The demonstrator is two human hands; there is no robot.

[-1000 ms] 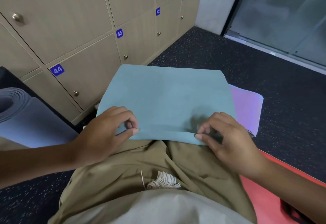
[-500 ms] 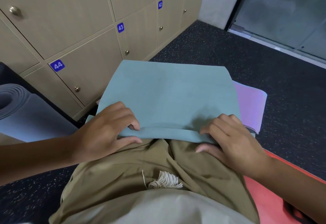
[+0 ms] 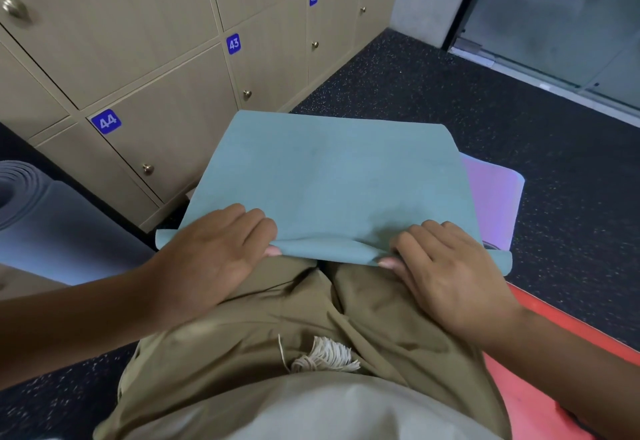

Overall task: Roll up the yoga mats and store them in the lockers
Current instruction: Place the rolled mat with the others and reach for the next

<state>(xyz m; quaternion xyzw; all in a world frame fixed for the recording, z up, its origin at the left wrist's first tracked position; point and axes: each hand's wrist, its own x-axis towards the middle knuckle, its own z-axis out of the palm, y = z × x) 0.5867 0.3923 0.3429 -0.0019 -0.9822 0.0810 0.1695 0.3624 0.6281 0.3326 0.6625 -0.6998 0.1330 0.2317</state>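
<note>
Since a sec ago the near edge of the teal mat (image 3: 332, 180) has curled over, so the roll's just started w/ most of the mat still flat ahead. Left hand (image 3: 211, 252) & right hand (image 3: 446, 266) both curl fingers over that fold, pressing it. Purple mat (image 3: 491, 197) lies under, beyond the right hand; lockers (image 3: 166, 59) beyond the left; dark speckled floor (image 3: 519, 110).

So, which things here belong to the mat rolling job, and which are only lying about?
Belong to the job:
- teal mat, near edge pinched by left hand and right hand
- purple mat beneath it
- rolled grey mat
- lockers
- red mat

Lying about:
- glass door
- speckled floor
</note>
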